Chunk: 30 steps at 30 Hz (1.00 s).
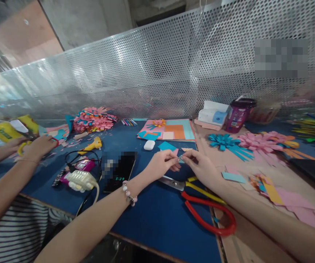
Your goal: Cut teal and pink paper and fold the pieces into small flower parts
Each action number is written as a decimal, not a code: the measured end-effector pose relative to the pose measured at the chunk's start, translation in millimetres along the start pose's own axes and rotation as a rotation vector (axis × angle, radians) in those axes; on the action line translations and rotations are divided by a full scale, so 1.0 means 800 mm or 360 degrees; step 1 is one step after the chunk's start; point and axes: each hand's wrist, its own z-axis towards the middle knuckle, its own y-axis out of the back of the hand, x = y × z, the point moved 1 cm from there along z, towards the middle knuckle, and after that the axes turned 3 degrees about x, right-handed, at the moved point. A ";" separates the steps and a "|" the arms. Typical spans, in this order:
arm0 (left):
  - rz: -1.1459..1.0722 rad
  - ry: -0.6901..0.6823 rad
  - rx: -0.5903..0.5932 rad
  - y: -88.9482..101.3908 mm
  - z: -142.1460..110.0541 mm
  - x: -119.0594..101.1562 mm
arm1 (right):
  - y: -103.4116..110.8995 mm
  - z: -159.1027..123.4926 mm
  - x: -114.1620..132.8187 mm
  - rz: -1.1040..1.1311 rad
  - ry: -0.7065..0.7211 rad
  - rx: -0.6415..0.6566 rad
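My left hand (161, 163), with a beaded bracelet at the wrist, is closed in a pinch at the middle of the blue table. Opposite it, my right hand (200, 166) also pinches with thumb and forefinger. Between the fingertips of both is a small pale blue-green piece of paper (180, 159), mostly covered by the fingers. Large scissors (183, 189) with one red and one yellow handle lie just below my hands, partly under the right forearm. Blue paper pieces (166, 147) lie just beyond my fingers.
A white earphone case (149, 145), a phone (123, 170) and a yellow glue gun (93, 145) lie to the left. Beyond, a co-worker's hands (38, 148) hold scissors. Paper flowers (222, 141), a purple cup (239, 115) and paper strips (290, 201) are on the right.
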 end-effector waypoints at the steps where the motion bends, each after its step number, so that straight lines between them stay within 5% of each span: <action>1: -0.0010 0.0011 0.0005 -0.001 -0.001 0.000 | 0.000 0.000 -0.001 0.0002 -0.0003 0.0003; 11: -0.0142 0.0128 -0.0020 -0.002 -0.002 0.001 | -0.004 -0.003 0.002 -0.0174 0.0105 0.0009; 20: -0.0300 0.0251 -0.0114 0.001 -0.001 -0.006 | -0.004 -0.007 0.013 -0.0438 0.0352 -0.0274; 30: -0.0309 0.0220 -0.0114 0.005 -0.002 -0.006 | -0.005 -0.012 0.014 -0.0664 0.0592 -0.0359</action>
